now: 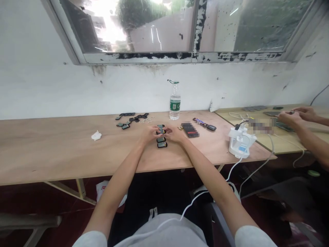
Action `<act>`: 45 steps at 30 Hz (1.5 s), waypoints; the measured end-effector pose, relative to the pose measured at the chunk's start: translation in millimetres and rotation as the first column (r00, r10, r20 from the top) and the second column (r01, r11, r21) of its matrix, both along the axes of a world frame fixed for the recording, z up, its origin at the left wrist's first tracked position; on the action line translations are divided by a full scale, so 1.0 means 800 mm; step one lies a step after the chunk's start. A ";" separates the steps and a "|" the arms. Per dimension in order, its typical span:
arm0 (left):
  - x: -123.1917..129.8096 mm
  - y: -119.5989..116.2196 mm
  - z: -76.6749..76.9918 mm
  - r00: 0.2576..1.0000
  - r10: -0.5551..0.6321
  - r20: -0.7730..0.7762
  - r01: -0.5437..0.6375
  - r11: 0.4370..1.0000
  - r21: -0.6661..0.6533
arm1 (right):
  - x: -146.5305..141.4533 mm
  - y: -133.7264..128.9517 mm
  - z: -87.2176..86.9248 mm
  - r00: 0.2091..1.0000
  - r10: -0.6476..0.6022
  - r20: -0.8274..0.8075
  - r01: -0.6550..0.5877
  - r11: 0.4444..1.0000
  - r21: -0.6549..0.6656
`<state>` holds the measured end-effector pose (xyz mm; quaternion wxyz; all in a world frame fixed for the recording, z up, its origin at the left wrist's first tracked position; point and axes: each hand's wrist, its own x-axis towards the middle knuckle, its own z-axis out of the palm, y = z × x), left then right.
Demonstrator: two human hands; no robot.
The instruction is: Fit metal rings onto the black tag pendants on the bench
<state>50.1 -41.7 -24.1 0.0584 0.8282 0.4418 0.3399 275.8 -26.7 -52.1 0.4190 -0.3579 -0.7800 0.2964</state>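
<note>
My left hand and my right hand meet over the middle of the wooden table, with their fingers on a small black rectangular device with a screen. Just below my hands, two similar devices lie in a short row. A scattered group of more such devices lies further left, beside tiny pale metal parts. A dark phone with a pixelated screen sits close to my right hand.
A water bottle stands by the wall. A chocolate bar, a black key fob, a crumpled tissue and a white cabled charger lie on the table. To the right, a co-worker's hands work at an adjoining table.
</note>
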 end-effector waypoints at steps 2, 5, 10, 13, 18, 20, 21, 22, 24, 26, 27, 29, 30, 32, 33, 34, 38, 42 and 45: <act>0.002 -0.001 0.001 1.000 0.009 0.023 -0.009 1.000 -0.009 | 0.002 0.002 0.001 1.000 0.007 0.016 -0.007 1.000 0.006; 0.001 0.002 0.002 0.997 0.063 0.044 -0.062 0.998 -0.017 | 0.007 0.009 0.002 1.000 0.019 0.010 -0.020 0.998 0.067; -0.026 0.010 0.003 0.958 0.287 0.000 -0.285 0.953 -0.106 | 0.031 0.024 0.003 0.930 -0.365 0.040 0.359 0.926 0.117; -0.047 0.011 0.002 0.945 0.326 -0.026 -0.324 0.925 -0.200 | 0.050 0.031 0.002 0.850 -0.495 0.183 0.480 0.869 0.119; -0.061 0.009 0.001 0.972 0.233 0.012 -0.211 0.903 -0.374 | 0.062 0.036 -0.002 0.764 -0.544 0.347 0.553 0.829 0.082; -0.062 0.009 0.003 0.977 0.211 0.012 -0.186 0.883 -0.431 | 0.062 0.036 -0.002 0.748 -0.538 0.387 0.555 0.828 0.078; -0.063 0.009 0.004 0.980 0.200 0.003 -0.177 0.874 -0.452 | 0.061 0.037 -0.002 0.743 -0.536 0.401 0.554 0.829 0.081; -0.065 0.010 0.006 0.983 0.184 -0.009 -0.167 0.867 -0.469 | 0.060 0.037 -0.002 0.741 -0.532 0.411 0.551 0.830 0.081; -0.068 0.011 0.010 0.989 0.144 -0.044 -0.147 0.858 -0.493 | 0.059 0.037 -0.002 0.747 -0.519 0.416 0.541 0.838 0.076; -0.070 0.013 0.014 0.988 0.140 -0.071 -0.157 0.865 -0.476 | 0.059 0.037 0.000 0.750 -0.519 0.409 0.536 0.840 0.084; -0.068 0.015 0.015 0.986 0.151 -0.070 -0.166 0.876 -0.454 | 0.059 0.036 0.000 0.747 -0.528 0.405 0.538 0.837 0.099; -0.059 0.020 0.018 0.987 0.156 -0.034 -0.157 0.905 -0.397 | 0.059 0.034 0.003 0.731 -0.540 0.417 0.545 0.830 0.120; -0.051 0.023 0.019 0.990 0.144 -0.011 -0.138 0.920 -0.368 | 0.059 0.032 0.004 0.723 -0.538 0.433 0.545 0.830 0.121; -0.035 0.031 0.020 0.994 0.107 0.002 -0.102 0.947 -0.305 | 0.058 0.029 0.006 0.716 -0.513 0.473 0.532 0.840 0.106; -0.027 0.035 0.020 0.995 0.098 -0.011 -0.098 0.957 -0.272 | 0.056 0.028 0.006 0.715 -0.499 0.489 0.524 0.846 0.096; -0.020 0.039 0.020 0.995 0.092 -0.032 -0.097 0.962 -0.255 | 0.055 0.027 0.007 0.713 -0.491 0.501 0.521 0.849 0.090; -0.007 0.049 0.014 0.993 0.066 -0.096 -0.092 0.950 -0.299 | 0.052 0.027 0.008 0.672 -0.546 0.501 0.555 0.819 0.147; -0.007 0.050 0.003 0.998 0.031 -0.061 -0.048 0.952 -0.304 | 0.053 0.030 0.004 0.631 -0.575 0.521 0.571 0.799 0.190; -0.006 0.046 -0.001 0.999 -0.001 -0.038 -0.010 0.957 -0.289 | 0.054 0.032 0.002 0.627 -0.579 0.521 0.577 0.795 0.189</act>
